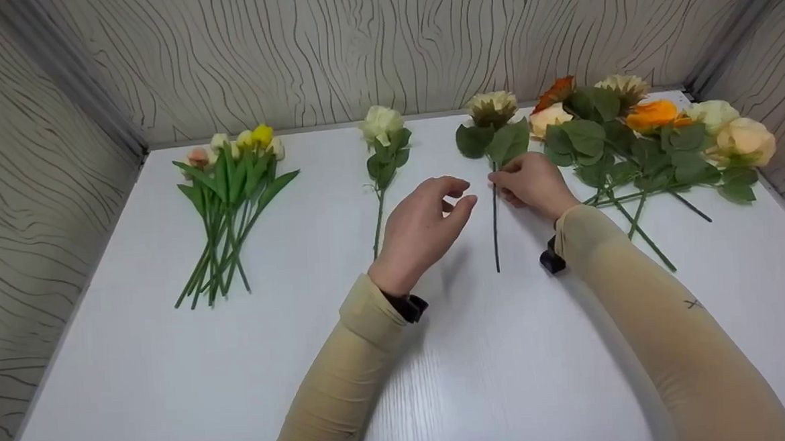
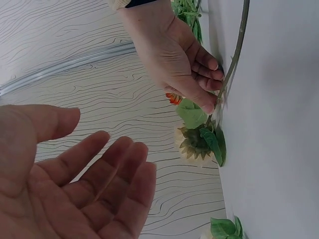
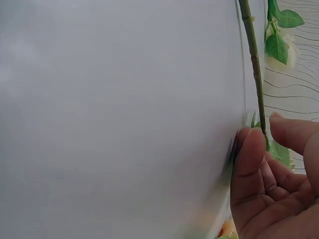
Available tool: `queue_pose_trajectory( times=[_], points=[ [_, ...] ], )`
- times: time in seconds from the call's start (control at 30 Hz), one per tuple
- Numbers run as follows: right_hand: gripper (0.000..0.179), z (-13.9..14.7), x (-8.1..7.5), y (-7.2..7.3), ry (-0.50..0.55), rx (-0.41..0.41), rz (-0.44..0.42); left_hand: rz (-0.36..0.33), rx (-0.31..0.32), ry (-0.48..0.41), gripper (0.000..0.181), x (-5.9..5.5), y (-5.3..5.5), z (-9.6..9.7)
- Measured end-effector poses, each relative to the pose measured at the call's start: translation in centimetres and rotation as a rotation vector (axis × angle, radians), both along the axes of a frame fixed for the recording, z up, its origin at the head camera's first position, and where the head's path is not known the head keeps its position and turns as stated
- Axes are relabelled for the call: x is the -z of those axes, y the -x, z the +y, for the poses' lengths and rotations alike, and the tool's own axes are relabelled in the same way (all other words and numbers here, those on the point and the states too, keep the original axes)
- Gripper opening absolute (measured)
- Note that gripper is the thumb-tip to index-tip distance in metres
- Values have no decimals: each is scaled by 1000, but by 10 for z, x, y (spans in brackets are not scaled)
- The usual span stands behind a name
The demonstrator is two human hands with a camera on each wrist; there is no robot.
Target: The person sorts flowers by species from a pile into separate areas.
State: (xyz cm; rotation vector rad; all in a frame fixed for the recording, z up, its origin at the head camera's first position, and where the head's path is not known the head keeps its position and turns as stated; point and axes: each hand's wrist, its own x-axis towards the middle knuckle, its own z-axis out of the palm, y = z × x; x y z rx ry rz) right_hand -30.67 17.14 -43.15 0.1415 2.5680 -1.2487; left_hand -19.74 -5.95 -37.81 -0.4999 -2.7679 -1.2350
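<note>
Cream petals top the flower right of centre in the upper head view, its stem pinched by the right hand. Near the frame's centre, the left hand holds nothing, fingers loosely parted; tulips lie bunched at upper left.

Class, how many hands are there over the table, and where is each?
2: the left hand, near the white rose's stem; the right hand, at the cream flower's stem.

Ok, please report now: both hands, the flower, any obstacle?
Right hand: curled round stem of cream flower. Left hand: holding nothing. Flower pile: close on right, not visibly blocking.
</note>
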Motion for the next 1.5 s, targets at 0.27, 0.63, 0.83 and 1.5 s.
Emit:
queue_pose_trajectory(
  times=[0.27,0.63,0.83,1.5],
  points=[
    [39,15,-11,-9,-11,-5,4,1,21,52,33,0,-1,4],
    [46,79,-30,-20,-84,21,40,131,290,322,55,9,-13,25],
    [42,134,-33,-30,-206,48,110,258,424,540,63,22,-30,51],
    [33,193,-21,-51,16,115,-228,351,537,630,60,35,-42,68]
  ],
)
